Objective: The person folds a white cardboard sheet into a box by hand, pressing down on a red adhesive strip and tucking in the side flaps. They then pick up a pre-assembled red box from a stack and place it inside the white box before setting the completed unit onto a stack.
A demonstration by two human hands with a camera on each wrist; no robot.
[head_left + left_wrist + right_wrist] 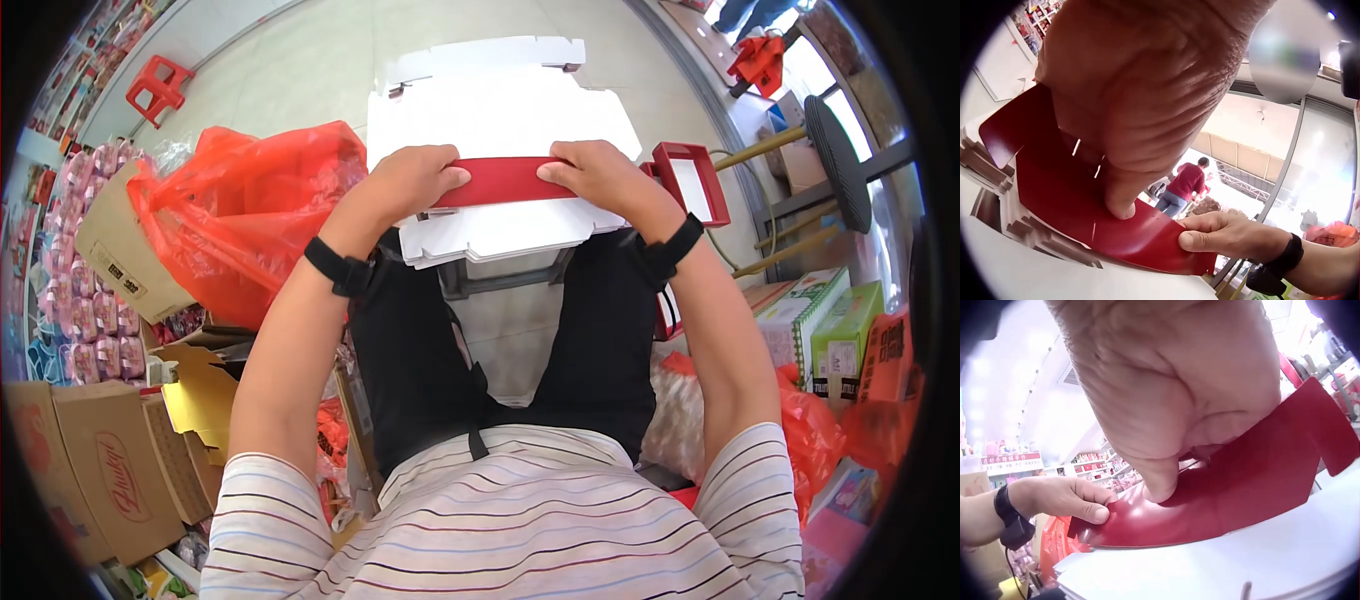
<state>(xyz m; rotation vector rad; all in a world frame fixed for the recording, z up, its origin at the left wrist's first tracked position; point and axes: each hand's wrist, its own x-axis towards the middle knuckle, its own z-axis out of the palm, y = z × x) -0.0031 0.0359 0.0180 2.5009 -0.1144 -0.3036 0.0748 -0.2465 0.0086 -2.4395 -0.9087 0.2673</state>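
Note:
A red card piece [500, 182] is held between both hands above a stack of white flat card sheets [500, 110]. My left hand [415, 180] pinches its left end, thumb on the near face. At the other end my right hand [600, 180] pinches it the same way. The left wrist view shows the red card [1072, 187] bent, with a flap at one end, and the right hand [1235, 236] gripping its far part. In the right wrist view the card [1241, 481] curves over the white sheets, and the left hand [1060, 499] holds the other end.
A red open box [690, 185] stands right of the stack. Left of it lies a large red plastic bag [260, 210] by a cardboard flap. A red stool [160, 90] is at the upper left, cartons [115, 465] at the lower left, and a round-topped stool [838, 165] at the right.

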